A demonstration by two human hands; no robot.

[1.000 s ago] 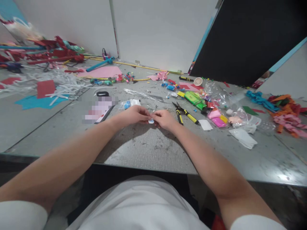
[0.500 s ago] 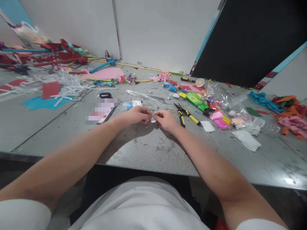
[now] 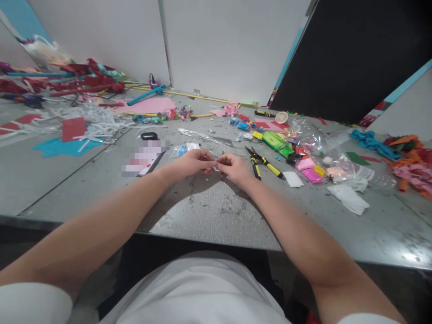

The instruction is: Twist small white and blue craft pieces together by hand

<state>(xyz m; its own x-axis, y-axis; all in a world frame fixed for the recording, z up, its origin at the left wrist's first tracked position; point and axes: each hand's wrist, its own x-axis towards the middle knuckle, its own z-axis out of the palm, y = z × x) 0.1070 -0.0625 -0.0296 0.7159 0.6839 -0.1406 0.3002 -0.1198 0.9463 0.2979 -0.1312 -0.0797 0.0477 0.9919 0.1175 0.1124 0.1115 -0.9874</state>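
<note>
In the head view, the person's left hand [image 3: 194,163] and right hand [image 3: 233,167] meet above the bench [image 3: 205,216], fingertips nearly touching. Each hand has thumb and fingers drawn together, pinching a small white piece [image 3: 216,168] that sits in the narrow gap between them; the fingers hide most of it, so its shape cannot be told.

Just beyond the left hand lie a blue lump [image 3: 182,150] and a white lump [image 3: 193,146], side by side. To that hand's left is a phone [image 3: 155,163], its screen blurred out, with a black case [image 3: 149,136] just past its far end. A bundle of thin wires [image 3: 205,136] lies ahead of both hands.

Just to the right of the right hand rest pliers [image 3: 265,163] with yellow-and-black handles spread, and next to them a white paper square [image 3: 293,179]. Farther right of that hand are a green packet [image 3: 274,140], a magenta packet [image 3: 312,175] and a folded white sheet [image 3: 351,199].
</note>
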